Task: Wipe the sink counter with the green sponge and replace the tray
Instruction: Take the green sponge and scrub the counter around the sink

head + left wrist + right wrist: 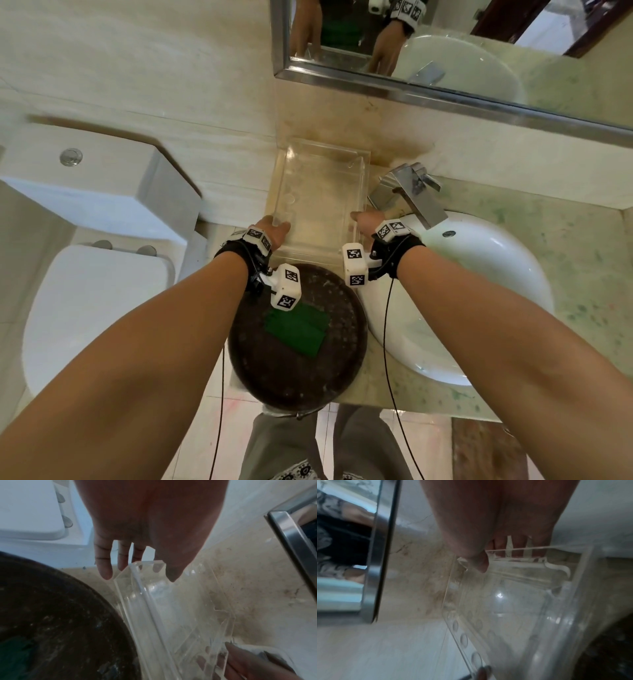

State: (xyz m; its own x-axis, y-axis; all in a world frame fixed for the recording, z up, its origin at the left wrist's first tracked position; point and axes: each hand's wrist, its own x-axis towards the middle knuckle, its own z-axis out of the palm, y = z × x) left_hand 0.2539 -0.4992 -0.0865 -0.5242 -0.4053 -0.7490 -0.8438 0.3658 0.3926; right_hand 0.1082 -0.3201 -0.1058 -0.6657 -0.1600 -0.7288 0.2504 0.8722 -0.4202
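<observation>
**Both hands on the clear tray at the back of the counter**

Stained beige stone makes up the sink counter between a white toilet cistern and a white basin with a chrome tap. On it sits the clear plastic tray, close to the wall below the mirror frame. The left hand pinches the tray's left wall, thumb inside, fingers outside. The right hand pinches the right wall likewise. Nearer the person, the green sponge lies in a dark round pan just beside the tray.
</observation>
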